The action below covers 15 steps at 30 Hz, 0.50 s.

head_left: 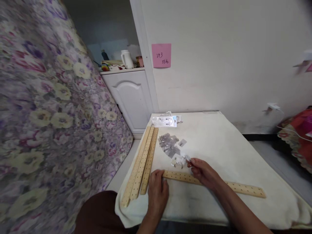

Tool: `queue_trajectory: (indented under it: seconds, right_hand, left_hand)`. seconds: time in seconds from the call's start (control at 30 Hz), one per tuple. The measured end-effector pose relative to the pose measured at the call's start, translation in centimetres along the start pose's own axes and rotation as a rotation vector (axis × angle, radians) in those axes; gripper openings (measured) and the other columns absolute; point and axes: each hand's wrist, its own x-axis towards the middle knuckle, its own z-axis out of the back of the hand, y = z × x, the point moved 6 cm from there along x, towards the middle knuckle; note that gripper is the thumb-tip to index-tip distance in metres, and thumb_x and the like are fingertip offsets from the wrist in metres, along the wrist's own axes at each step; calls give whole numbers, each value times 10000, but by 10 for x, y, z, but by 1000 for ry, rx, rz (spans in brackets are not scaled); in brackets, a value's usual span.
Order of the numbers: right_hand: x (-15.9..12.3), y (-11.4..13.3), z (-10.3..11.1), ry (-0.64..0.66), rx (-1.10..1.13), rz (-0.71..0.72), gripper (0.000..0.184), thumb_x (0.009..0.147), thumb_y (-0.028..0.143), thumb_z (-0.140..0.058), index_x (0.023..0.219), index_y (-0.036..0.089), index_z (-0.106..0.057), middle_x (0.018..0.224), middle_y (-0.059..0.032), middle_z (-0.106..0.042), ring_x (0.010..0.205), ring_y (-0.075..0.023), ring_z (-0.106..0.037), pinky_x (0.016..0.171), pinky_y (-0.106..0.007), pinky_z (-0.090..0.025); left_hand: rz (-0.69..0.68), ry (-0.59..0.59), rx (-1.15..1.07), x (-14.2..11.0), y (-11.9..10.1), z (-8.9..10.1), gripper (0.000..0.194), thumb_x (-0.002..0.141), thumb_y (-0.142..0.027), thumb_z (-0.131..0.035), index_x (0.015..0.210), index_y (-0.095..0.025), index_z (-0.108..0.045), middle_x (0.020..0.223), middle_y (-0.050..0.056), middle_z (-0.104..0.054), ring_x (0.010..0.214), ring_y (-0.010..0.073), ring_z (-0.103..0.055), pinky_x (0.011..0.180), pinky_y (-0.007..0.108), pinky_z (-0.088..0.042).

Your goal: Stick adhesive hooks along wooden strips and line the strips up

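Note:
A perforated wooden strip [243, 189] lies crosswise near the front of the cloth-covered table [214, 139]. At its left end, my left hand [157, 188] is closed, its fingertips gripping the strip. My right hand [203, 170] reaches over the strip's middle. Its thumb and forefinger pinch a small white and metal piece [187, 158], whose exact kind I cannot make out. Right beside those fingertips is a group of small white pieces with metal parts [177, 161]. Behind that group is a spread of small clear plastic packets [168, 143], with one separate packet [182, 142] to the right.
Several more perforated wooden strips [142, 156] lie lengthwise along the table's left side. Clear packaging [164, 121] sits at the back left. A floral curtain [60, 113] hangs at the left, near a white cabinet [133, 97]. A wall [207, 65] with a pink note [161, 55] stands behind.

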Motion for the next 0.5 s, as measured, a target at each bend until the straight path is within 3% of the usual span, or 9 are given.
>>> queue_trajectory:
  seconds: [0.3,0.5]
  right_hand:
    - [-10,-29,-29,227,343,-327,219,778,272,-682,843,66,-645,721,-28,-588,462,1,-414,385,-78,-321]
    - [-19,-47,-44,294,358,-387,181,795,266,-661,843,93,-642,741,-28,-586,466,0,-402,374,-67,-293]
  left_hand:
    - [7,-24,-127,0,-13,10,235,880,-227,-458,1095,-209,-552,1114,89,-533,1098,220,-500,975,419,-409]
    - [198,137,-502,7,-42,11,279,887,-384,-450,1029,-202,-607,1025,68,-624,996,206,-576,893,350,-459]
